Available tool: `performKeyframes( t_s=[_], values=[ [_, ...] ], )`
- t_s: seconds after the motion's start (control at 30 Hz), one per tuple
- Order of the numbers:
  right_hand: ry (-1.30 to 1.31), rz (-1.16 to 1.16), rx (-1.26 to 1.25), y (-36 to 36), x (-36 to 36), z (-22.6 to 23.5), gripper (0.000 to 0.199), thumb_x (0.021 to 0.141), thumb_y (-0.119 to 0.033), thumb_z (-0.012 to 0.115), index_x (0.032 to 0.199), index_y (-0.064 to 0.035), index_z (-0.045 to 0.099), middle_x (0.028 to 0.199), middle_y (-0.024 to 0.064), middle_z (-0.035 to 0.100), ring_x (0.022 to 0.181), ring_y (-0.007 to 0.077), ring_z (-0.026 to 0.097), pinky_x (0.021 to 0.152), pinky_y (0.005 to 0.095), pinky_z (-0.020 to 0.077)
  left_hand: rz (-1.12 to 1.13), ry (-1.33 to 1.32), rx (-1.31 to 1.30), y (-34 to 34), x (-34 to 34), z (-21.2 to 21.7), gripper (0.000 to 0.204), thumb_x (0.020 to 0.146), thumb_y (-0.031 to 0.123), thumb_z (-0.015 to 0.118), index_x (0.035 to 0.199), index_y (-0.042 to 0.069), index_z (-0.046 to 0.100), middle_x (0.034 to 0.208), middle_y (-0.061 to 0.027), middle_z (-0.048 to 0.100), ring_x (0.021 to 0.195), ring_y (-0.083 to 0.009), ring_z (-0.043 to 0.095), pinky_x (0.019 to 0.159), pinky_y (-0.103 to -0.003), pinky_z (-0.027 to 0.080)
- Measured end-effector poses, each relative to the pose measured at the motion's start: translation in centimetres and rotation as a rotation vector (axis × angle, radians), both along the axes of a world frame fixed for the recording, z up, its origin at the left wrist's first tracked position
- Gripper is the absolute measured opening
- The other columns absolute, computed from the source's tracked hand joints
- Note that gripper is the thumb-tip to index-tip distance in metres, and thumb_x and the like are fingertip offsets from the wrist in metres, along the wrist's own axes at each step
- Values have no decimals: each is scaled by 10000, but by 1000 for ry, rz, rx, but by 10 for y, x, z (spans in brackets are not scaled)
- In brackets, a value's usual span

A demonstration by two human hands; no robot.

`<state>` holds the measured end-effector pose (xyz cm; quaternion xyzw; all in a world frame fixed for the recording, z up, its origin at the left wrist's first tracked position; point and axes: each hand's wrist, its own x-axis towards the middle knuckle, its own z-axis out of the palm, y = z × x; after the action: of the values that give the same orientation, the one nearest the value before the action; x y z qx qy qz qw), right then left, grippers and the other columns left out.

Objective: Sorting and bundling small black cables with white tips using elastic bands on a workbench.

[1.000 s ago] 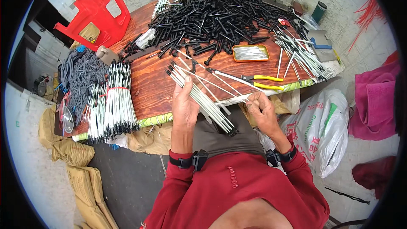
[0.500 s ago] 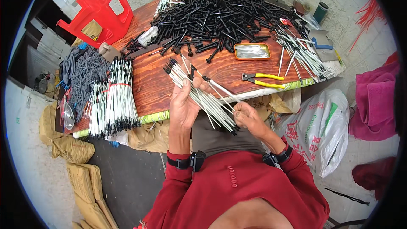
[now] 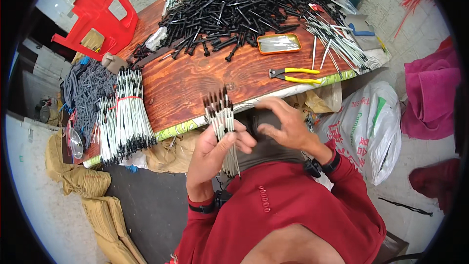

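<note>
You're pinching the black-tipped white rods (image 3: pixel 223 121) in your left hand (image 3: pixel 209 155) at the near edge of the worktop (image 3: pixel 183 95), ideally keeping them snugly aligned, while your right hand (image 3: pixel 293 128) is hovering spread

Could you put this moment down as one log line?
left hand: holds dark-tipped white sticks | right hand: open, beside sticks | yellow-handled pliers: on table
</note>
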<state>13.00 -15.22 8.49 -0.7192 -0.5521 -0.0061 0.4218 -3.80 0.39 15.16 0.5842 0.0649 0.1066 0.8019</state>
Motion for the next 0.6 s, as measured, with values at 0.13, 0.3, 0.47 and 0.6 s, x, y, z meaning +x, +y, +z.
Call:
performKeyframes(
  t_s=[0.13, 0.3, 0.47, 0.6],
  values=[
    [523, 434, 86, 28, -11, -30, 503, 968, -486, 489, 1103, -10, 581, 974, 181, 652, 918, 363, 634, 819, 456, 489, 10, 26, -121, 4, 22, -18, 316, 1009, 139, 511, 1272, -36, 494, 1051, -205, 680, 901, -222, 674, 835, -348, 549],
    [424, 375, -459, 37, -9, -56, 438, 929, -443, 566, 917, -12, 647, 880, 163, 673, 801, 312, 669, 730, 439, 517, 283, 32, -30, 47, 82, -69, 330, 1004, 132, 529, 1286, -35, 491, 1072, -208, 677, 917, -230, 680, 852, -355, 560],
    [433, 81, -492, 34, 42, -1, 282, 935, -296, 595, 873, -42, 701, 695, 98, 651, 691, 163, 673, 644, 343, 520, 270, 91, -141, 58, 99, -74, 355, 995, 143, 553, 1291, -44, 499, 1069, -192, 688, 912, -211, 680, 848, -336, 553],
    [459, -17, -40, 73, 77, 22, 223, 892, -184, 672, 1056, -33, 686, 740, 34, 680, 696, 70, 625, 642, 253, 500, 210, 89, -185, 58, 102, -68, 377, 986, 144, 569, 1304, -47, 499, 1078, -200, 686, 933, -220, 683, 862, -349, 552]
  ],
)
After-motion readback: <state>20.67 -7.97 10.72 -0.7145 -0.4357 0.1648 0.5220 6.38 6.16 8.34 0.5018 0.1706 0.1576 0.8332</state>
